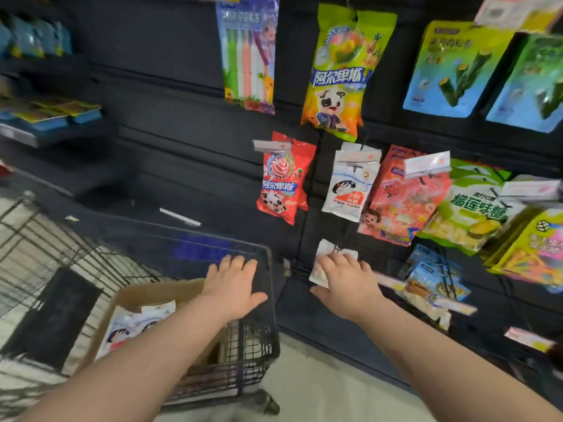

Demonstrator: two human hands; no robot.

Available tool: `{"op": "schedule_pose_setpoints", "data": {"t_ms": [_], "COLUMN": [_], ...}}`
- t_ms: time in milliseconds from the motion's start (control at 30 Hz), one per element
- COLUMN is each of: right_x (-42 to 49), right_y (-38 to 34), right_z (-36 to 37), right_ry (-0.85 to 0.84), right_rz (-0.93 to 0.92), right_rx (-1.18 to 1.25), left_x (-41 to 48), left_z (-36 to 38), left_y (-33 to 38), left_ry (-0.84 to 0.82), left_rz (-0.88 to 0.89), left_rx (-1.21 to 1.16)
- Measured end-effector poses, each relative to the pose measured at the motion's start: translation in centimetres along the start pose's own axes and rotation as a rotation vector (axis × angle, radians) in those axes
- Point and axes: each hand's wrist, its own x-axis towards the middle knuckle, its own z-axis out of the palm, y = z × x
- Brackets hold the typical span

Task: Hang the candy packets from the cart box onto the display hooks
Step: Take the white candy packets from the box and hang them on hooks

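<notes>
Left hand lies flat, fingers spread and holding nothing, on the cart rim, just past the box where spare packets lie. Right hand has its grip closed on a white packet, held upright, low against the display. The hung packets of that kind are straight above it, so lifting it looks like this hand's job.

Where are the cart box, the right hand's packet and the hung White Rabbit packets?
cart box (158,292): head view, cardboard inner wall.
held packet (326,247): head view, exposed top-left corner.
hung White Rabbit packets (350,184): head view, front packet's face.
</notes>
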Motion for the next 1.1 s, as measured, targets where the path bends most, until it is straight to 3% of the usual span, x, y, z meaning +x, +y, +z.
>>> {"op": "schedule_pose_setpoints", "data": {"t_ms": [267, 567, 1100], "right_x": [-2.9, -1.6, 10.1], "right_y": [-4.8, -9.8, -31.6], "right_z": [2.9, 4.1, 9.3], "right_ry": [-0.065, -0.147, -0.359], "right_rz": [-0.127, -0.165, -0.129], "right_rx": [0.030, 0.018, 0.013], "left_x": [-7.2, -8.1, -4.1], "left_z": [2.7, 4.8, 8.6], "left_y": [-4.2, -10.0, -33.4], "left_ry": [-0.055, -0.045, -0.167], "left_rz": [-0.155, -0.193, -0.221], "left_rx": [0.013, -0.039, -0.063]}}
